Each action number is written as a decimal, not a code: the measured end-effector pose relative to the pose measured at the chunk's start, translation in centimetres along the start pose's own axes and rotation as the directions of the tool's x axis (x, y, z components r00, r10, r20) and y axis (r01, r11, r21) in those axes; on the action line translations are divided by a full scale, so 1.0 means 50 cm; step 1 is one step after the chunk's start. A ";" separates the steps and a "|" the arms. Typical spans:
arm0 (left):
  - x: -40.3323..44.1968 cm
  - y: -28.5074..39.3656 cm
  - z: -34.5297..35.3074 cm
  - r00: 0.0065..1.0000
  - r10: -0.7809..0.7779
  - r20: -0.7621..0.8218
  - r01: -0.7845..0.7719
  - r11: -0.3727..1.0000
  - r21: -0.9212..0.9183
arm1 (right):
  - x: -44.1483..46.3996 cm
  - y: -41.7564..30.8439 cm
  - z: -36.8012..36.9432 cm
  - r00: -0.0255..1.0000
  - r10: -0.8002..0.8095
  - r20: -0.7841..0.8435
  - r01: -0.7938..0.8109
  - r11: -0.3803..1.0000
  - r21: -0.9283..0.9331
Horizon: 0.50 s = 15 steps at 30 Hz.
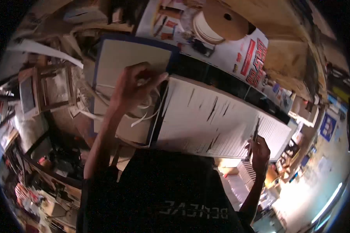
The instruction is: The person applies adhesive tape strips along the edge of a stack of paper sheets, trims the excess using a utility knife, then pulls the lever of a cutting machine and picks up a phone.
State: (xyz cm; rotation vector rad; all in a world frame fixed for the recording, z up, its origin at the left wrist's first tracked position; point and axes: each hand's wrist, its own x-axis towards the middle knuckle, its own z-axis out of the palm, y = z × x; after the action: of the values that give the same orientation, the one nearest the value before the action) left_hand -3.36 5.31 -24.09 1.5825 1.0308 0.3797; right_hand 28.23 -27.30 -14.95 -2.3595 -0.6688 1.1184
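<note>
A long whitish panel (198, 112) with fine ruled lines and several dark slits lies across in front of me. My left hand (133, 86) is over its left end, fingers partly bent and apart, with one fingertip at the panel's upper left corner. Below that hand, narrow pale curled strips (142, 116) lie on a beige board with blue edges (134, 54). At the panel's right part, my right hand (259, 150) is closed around a thin dark pen-like tool (256, 130), held upright. Its exact kind is too blurred to tell.
Beyond the panel is a dark strip (198, 68), then a printed sheet (237, 64) with a brown-sided spool of white band (221, 23) on it. A wooden frame (52, 87) stands at left. Cluttered items and a bright floor (319, 174) are at right.
</note>
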 end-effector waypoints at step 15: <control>0.019 -0.001 -0.014 0.991 0.063 0.116 -0.044 0.987 -0.152 | 0.088 -0.530 0.174 0.350 -0.719 0.601 0.773 -0.141 -0.619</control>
State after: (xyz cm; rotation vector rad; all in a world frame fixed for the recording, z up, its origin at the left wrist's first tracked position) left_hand -3.32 6.49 -24.19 1.4819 0.8490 0.3842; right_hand 17.51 -2.31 -7.30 -1.6928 -2.7726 0.1366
